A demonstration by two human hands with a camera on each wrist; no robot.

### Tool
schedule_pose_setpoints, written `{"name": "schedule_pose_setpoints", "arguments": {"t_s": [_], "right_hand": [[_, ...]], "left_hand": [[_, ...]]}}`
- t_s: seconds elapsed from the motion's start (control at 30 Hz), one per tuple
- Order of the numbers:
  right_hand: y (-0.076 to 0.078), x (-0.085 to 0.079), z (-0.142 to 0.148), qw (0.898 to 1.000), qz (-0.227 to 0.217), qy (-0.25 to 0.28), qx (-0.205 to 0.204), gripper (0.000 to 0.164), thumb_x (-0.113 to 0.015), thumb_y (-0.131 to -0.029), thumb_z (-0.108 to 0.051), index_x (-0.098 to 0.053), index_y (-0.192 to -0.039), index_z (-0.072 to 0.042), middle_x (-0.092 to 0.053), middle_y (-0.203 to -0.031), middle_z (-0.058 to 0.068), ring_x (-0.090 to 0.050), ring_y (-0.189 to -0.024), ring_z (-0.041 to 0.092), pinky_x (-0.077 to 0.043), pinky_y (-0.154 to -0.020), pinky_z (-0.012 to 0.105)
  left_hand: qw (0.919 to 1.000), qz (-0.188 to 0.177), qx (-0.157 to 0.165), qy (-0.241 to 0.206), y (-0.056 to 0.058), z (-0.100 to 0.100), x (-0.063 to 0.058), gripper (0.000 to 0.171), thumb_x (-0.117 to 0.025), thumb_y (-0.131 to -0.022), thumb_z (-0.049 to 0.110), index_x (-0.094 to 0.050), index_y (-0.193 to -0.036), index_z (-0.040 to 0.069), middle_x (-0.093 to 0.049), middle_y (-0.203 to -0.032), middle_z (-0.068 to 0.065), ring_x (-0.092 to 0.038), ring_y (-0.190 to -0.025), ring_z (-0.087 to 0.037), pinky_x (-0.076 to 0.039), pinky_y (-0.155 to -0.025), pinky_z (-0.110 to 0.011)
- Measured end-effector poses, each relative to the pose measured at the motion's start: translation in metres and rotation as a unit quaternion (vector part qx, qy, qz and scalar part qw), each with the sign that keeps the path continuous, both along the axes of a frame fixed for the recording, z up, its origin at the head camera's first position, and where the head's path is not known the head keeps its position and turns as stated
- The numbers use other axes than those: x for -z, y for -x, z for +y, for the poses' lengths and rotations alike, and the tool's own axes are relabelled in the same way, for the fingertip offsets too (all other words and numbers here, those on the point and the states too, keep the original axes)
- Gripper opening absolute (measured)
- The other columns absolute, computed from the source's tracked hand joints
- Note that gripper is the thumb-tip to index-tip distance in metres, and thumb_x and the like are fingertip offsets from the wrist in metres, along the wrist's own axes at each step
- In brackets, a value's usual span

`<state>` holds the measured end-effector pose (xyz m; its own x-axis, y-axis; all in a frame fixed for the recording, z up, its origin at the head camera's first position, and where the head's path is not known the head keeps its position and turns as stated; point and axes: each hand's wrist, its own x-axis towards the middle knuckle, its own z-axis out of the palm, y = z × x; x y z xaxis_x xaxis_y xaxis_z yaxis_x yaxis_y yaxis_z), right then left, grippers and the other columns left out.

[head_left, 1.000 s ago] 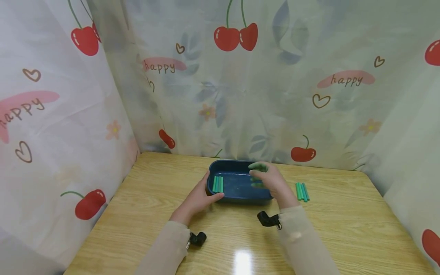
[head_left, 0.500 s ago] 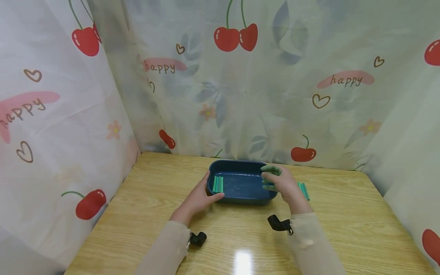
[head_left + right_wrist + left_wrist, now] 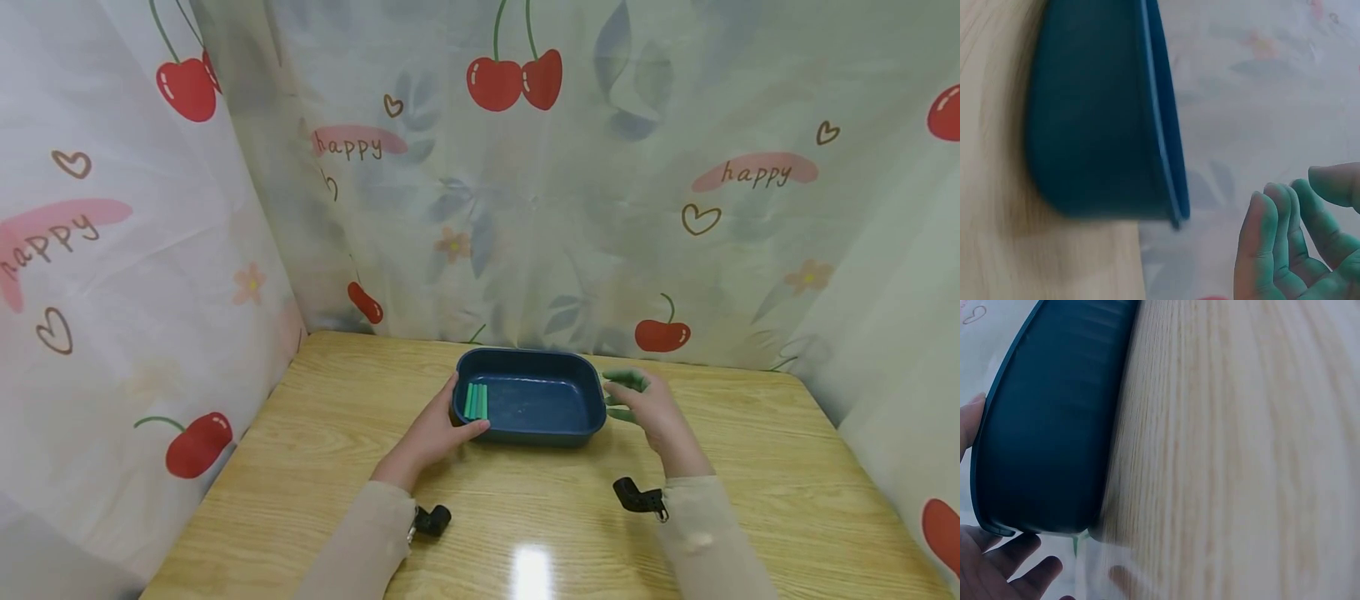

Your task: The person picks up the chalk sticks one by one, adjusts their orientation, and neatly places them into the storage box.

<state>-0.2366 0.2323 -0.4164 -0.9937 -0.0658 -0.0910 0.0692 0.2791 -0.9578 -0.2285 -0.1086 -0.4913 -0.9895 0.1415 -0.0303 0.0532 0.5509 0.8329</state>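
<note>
A dark blue plastic bin [image 3: 540,400] stands on the table, its far side close to the hanging cloth. Several short green sticks, like chalk [image 3: 476,402], lie side by side at its left end. My left hand [image 3: 435,429] holds that end, thumb on the front rim and fingers at the side; in the left wrist view the fingers [image 3: 1013,556] show at the bin's corner. Just right of the bin, my right hand [image 3: 658,417] hovers with loosely bent fingers and nothing between them. Green colour shows on its fingers [image 3: 1260,231]. It covers the spot where more green sticks lay.
Pale wood table [image 3: 780,467] spreads around the bin. Cloth printed with cherries [image 3: 517,208] hangs behind it and on both sides. Each wrist carries a small black camera, such as the right camera [image 3: 637,498].
My right hand has moved right, from over the bin to beyond its right end, and now hides the green sticks on the table. My left hand and the bin stay put.
</note>
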Motion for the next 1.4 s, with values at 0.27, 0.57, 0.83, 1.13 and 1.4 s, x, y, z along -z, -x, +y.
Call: {"name": "schedule_pose_setpoints", "arguments": {"t_s": [0.27, 0.57, 0.83, 1.13, 1.4], "right_hand": [[-0.002, 0.013, 0.027, 0.999, 0.004, -0.040, 0.023, 0.052, -0.058, -0.103, -0.030, -0.049, -0.140, 0.005, -0.052, -0.134, 0.025, -0.061, -0.101, 0.020, -0.057, -0.082, 0.030], [-0.002, 0.023, 0.058, 0.995, -0.009, -0.085, 0.042, 0.052, -0.054, -0.104, -0.030, -0.047, -0.142, 0.005, -0.055, -0.127, 0.023, -0.061, -0.093, 0.019, -0.056, -0.076, 0.038], [0.005, 0.029, 0.076, 0.993, -0.004, -0.112, 0.048, 0.052, -0.052, -0.105, -0.028, -0.047, -0.142, 0.008, -0.052, -0.132, 0.025, -0.058, -0.098, 0.016, -0.056, -0.082, 0.034], [0.020, 0.038, 0.093, 0.990, -0.039, -0.130, 0.041, 0.050, -0.051, -0.105, -0.024, -0.046, -0.141, 0.010, -0.052, -0.132, 0.027, -0.062, -0.101, 0.024, -0.056, -0.082, 0.034], [0.035, 0.047, 0.102, 0.987, -0.072, -0.139, 0.039, 0.045, -0.053, -0.103, -0.017, -0.049, -0.136, 0.013, -0.057, -0.123, 0.025, -0.062, -0.093, 0.021, -0.056, -0.078, 0.036]], "left_hand": [[1.0000, -0.006, -0.001, -0.002, 0.001, 0.002, -0.001, 0.107, -0.078, -0.086, 0.046, -0.008, -0.163, 0.019, -0.020, -0.165, -0.005, -0.024, -0.150, -0.029, -0.025, -0.118, -0.053], [1.0000, -0.007, 0.002, 0.003, 0.002, 0.004, 0.000, 0.107, -0.077, -0.086, 0.048, -0.008, -0.163, 0.021, -0.020, -0.166, -0.005, -0.024, -0.149, -0.030, -0.026, -0.117, -0.054], [1.0000, -0.006, 0.002, 0.001, 0.003, 0.003, -0.001, 0.108, -0.077, -0.085, 0.049, -0.008, -0.163, 0.024, -0.019, -0.166, -0.004, -0.024, -0.149, -0.029, -0.026, -0.117, -0.054], [1.0000, -0.008, 0.000, 0.005, 0.004, 0.001, 0.000, 0.108, -0.078, -0.085, 0.049, -0.009, -0.163, 0.022, -0.020, -0.166, -0.004, -0.024, -0.149, -0.029, -0.025, -0.117, -0.054], [0.9999, -0.010, -0.003, 0.005, 0.002, -0.001, 0.001, 0.108, -0.078, -0.085, 0.048, -0.009, -0.163, 0.022, -0.021, -0.165, -0.005, -0.024, -0.149, -0.029, -0.025, -0.117, -0.054]]}}
